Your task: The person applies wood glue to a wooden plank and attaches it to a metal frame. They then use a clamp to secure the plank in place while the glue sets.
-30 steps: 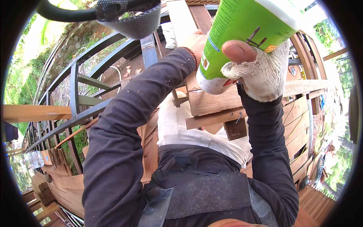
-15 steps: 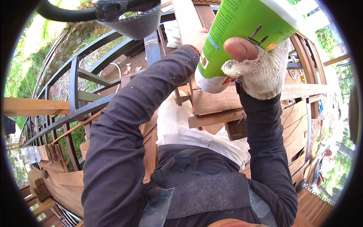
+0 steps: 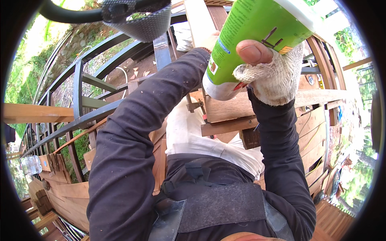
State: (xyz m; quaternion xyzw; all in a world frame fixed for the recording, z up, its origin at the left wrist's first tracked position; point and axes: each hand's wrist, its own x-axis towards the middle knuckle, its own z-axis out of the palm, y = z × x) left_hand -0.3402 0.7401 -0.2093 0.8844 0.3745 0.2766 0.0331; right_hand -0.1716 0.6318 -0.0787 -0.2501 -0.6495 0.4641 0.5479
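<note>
My right hand, in a white knit glove with the thumb tip bare, grips a large green plastic bottle. The bottle is tilted, its rounded white end low and toward the left. Printed on its label is a small picture of clamps. Beyond the bottle, my left hand is bare, with a beaded bracelet at the wrist; its fingers are hidden, so what it touches does not show. Beneath both hands lies a wooden beam. A metal clamp sits at the beam's left end.
A dark metal railing frame curves along the left, with a wooden bar against it. Plank flooring extends on the right. A short wood block hangs under the beam. A clear plastic jug stands far left.
My right hand and the bottle have shifted slightly left. The left hand has slipped a little further behind the bottle.
</note>
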